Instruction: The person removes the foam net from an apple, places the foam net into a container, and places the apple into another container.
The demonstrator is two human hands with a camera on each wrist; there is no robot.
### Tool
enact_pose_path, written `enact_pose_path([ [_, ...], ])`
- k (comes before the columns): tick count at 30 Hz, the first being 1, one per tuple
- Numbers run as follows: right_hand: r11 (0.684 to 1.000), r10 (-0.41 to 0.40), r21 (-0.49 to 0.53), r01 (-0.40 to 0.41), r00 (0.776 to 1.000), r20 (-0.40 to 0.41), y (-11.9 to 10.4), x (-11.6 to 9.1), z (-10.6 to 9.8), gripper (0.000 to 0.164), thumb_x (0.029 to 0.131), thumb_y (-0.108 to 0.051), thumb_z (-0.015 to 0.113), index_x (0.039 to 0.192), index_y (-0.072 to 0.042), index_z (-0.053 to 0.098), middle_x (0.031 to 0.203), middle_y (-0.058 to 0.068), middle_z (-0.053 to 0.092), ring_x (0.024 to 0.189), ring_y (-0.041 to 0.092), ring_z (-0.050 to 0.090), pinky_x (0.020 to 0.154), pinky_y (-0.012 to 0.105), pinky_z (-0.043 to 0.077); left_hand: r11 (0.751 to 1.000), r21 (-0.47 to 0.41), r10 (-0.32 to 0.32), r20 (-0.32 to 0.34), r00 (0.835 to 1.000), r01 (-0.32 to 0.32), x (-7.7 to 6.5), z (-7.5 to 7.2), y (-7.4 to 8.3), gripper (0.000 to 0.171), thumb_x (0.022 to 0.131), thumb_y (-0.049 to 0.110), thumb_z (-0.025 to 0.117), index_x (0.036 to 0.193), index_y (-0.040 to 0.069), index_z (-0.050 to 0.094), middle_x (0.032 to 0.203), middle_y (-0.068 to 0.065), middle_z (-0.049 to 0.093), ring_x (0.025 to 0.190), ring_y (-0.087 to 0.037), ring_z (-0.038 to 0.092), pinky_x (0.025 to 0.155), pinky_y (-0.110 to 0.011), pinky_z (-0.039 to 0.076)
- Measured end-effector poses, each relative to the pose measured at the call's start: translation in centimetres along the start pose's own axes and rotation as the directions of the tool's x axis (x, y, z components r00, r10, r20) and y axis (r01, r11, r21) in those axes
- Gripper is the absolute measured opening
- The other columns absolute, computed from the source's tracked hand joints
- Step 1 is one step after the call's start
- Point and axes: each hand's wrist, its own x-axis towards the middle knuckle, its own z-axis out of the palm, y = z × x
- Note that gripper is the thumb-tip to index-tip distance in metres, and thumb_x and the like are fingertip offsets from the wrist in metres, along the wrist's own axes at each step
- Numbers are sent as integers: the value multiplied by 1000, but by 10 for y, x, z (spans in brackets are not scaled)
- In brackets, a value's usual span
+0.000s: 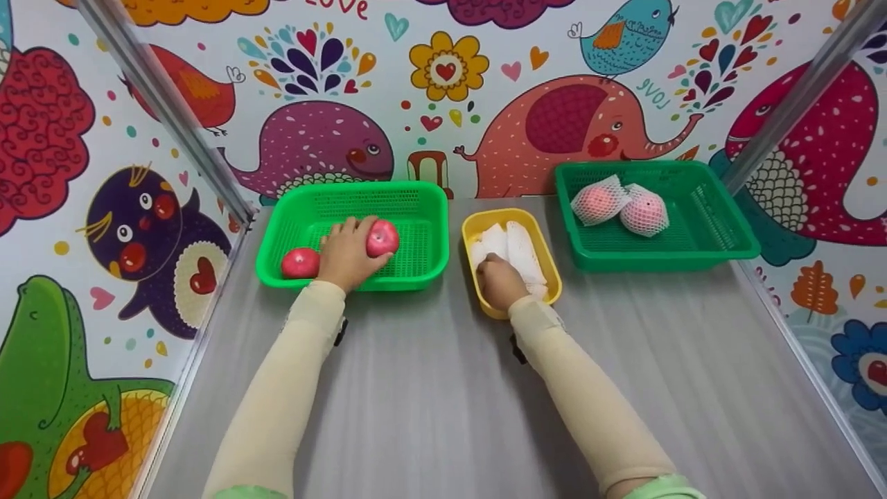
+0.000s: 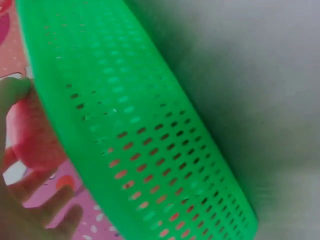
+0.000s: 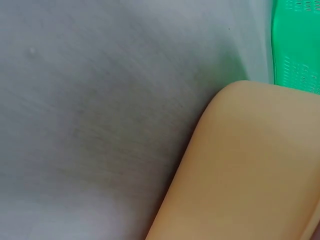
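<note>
Apple [image 1: 383, 238]: held between thumb and fingers of left hand [image 1: 348, 255]; green basket [image 1: 419, 239] beneath that hand, second apple [image 1: 300, 263] beside it. Right hand [image 1: 502, 281]: curled over white nets [image 1: 523, 249]; whether it pinches one, cannot tell.

A gray counter [image 1: 429, 416] meets walls [image 1: 388, 69] printed with cartoons: a purple whale [image 1: 319, 138], a coral elephant [image 1: 513, 138] under a blue bird [image 1: 634, 45], a green crocodile [image 1: 41, 353] holding a heart [image 1: 99, 443]. Metal posts [image 1: 168, 114] stand in the corners.
</note>
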Motion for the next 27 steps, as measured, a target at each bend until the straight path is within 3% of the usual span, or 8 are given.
enact_pose_path([
  [4, 1000, -15, -9, 15, 1000, -17, -1, 0, 1, 11, 90, 4, 62, 92, 0, 72, 95, 13, 58, 81, 31, 63, 76, 42, 54, 1000, 1, -29, 86, 996, 29, 3, 7, -8, 75, 86, 53, 74, 146, 15, 49, 136, -19, 53, 124, -40, 46, 99, -69, 33],
  [9, 1000, -18, -6, 18, 1000, 8, 1, 1, 3, 13, 90, 4, 63, 98, 1, 73, 99, 14, 59, 85, 31, 64, 77, 41, 54, 996, -39, -78, 179, 981, 86, 3, 12, -13, 80, 87, 55, 73, 149, 13, 47, 139, -21, 51, 125, -41, 46, 98, -69, 36],
  [17, 1000, -1, 2, 1, 1000, 4, 5, 2, 4, 17, 90, 3, 63, 102, 1, 74, 101, 12, 60, 88, 29, 64, 80, 39, 54, 990, -90, -88, 236, 968, 112, 5, 16, -12, 79, 86, 51, 76, 149, 13, 48, 138, -21, 53, 124, -41, 45, 99, -66, 32],
  [27, 1000, -8, -6, 8, 1000, 30, 3, 2, 3, 14, 93, 1, 60, 100, -1, 72, 101, 12, 58, 85, 27, 60, 78, 39, 53, 973, -186, -76, 298, 952, 136, 8, 17, -14, 79, 90, 38, 77, 153, 8, 41, 145, -22, 49, 134, -41, 41, 109, -67, 13],
])
